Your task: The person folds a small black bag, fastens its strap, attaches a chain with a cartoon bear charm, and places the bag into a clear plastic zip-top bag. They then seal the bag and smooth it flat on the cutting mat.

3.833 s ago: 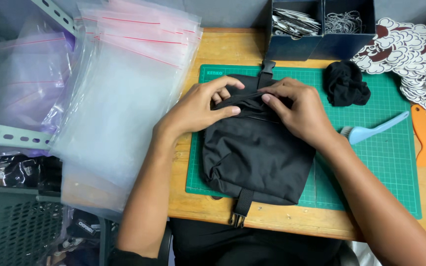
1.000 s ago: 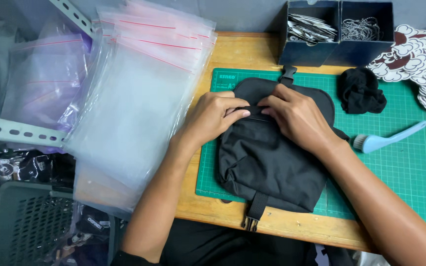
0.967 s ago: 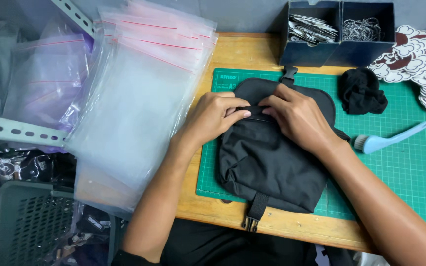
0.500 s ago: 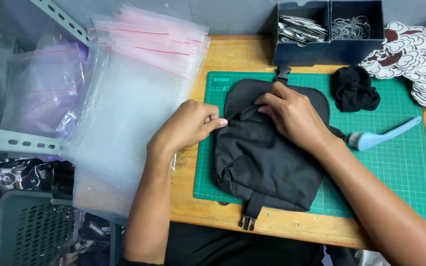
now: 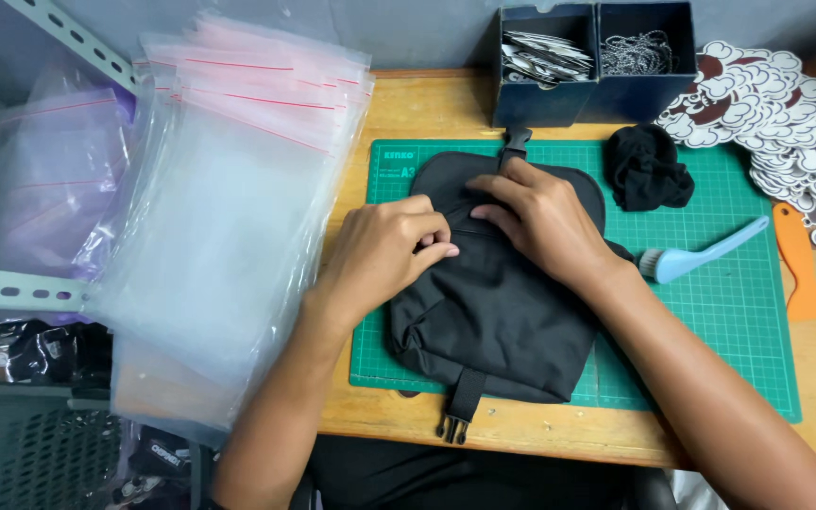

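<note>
A black fabric pouch [image 5: 498, 321] lies on a green cutting mat [image 5: 710, 321], with a strap and buckle [image 5: 458, 416] hanging over the table's front edge. My left hand [image 5: 380, 255] rests at the pouch's upper left, its thumb and fingers pinched together on the pouch's upper seam. My right hand [image 5: 545, 222] lies on the top of the pouch, fingers curled into the fabric beside the left fingertips. What the fingertips pinch is hidden.
A thick stack of clear zip bags [image 5: 229, 189] covers the table's left. Two dark blue boxes [image 5: 545, 90] stand at the back. A black cloth bundle [image 5: 649, 170], a light blue brush [image 5: 701, 255], an orange scraper [image 5: 805, 274] and stickers [image 5: 776, 104] lie right.
My left hand has slid left along the pouch's top, away from the right hand, then stayed near the pouch's left edge. The right hand has kept its place on the pouch.
</note>
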